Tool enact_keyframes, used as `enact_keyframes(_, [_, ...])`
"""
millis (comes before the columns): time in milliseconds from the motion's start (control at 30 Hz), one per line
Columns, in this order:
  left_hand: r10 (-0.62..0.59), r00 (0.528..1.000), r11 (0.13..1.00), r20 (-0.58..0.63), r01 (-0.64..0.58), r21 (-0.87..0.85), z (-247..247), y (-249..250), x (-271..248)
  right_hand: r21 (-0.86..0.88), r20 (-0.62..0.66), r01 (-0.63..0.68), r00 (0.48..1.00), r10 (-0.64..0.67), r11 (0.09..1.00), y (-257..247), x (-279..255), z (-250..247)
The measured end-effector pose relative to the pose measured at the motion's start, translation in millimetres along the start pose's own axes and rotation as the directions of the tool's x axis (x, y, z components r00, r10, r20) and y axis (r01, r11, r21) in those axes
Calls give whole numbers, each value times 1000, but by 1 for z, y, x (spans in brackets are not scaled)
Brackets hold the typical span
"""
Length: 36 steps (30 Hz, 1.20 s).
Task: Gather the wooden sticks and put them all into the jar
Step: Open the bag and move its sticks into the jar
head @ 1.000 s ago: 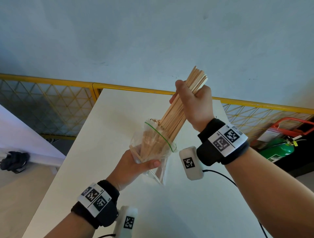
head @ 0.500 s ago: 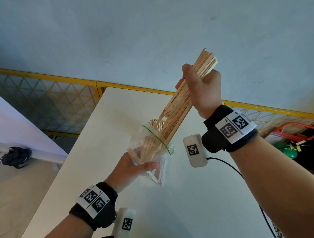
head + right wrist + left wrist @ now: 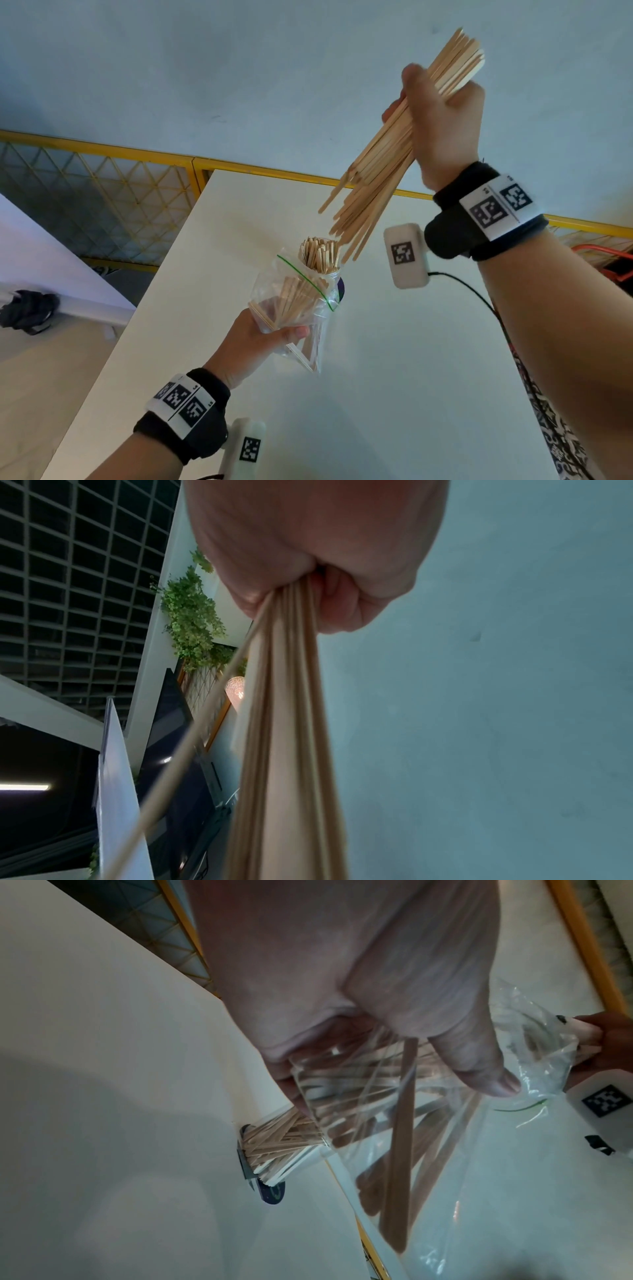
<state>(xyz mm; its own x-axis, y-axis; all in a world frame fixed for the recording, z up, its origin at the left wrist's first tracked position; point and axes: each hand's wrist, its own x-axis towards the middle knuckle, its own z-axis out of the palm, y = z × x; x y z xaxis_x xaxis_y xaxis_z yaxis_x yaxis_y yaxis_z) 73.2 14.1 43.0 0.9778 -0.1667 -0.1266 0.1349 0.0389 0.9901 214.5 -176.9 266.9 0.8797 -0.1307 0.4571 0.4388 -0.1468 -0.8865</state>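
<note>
Gripping a thick bundle of wooden sticks (image 3: 387, 161) in a closed fist, the right hand (image 3: 445, 116) holds it raised above a white worktop (image 3: 394, 359). The bundle slants down to the left, its lower tips fanned out just above a clear jar (image 3: 322, 274) already packed with sticks. The jar stands on the worktop. In front of it the left hand (image 3: 253, 342), fingers and thumb curled, clutches a clear plastic bag (image 3: 294, 308) with a green seal line; more sticks lie inside the bag. A yellow mesh fence (image 3: 102, 185) runs behind the worktop.
</note>
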Motion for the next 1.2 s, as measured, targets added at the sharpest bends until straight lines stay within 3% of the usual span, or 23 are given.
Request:
enact_keyframes(200, [-4, 997, 999, -77, 2, -32, -16, 1, 0, -44, 18, 59, 998, -58, 997, 17, 23, 21])
enact_keyframes(400, [-38, 980, 999, -195, 34, -23, -39, -1, 1, -136, 55, -32, 998, 40, 990, 78, 28, 47])
enact_keyframes(600, [-96, 956, 995, -277, 96, -14, -58, -14, 3, -181, 124, -39, 990, 62, 983, 140, 17, 61])
enact_keyframes(867, [-145, 946, 989, -290, 134, -58, -65, -23, 16, -146, 203, 25, 979, 5, 989, 178, -3, 56])
enact_keyframes(1000, [-153, 948, 988, -279, 147, -42, -62, -23, 21, -102, 176, -11, 984, 29, 995, 184, -9, 52])
enact_keyframes(1200, [-151, 955, 989, -257, 145, -41, -58, -23, 22, -123, 159, 44, 987, -24, 991, 180, -4, 43])
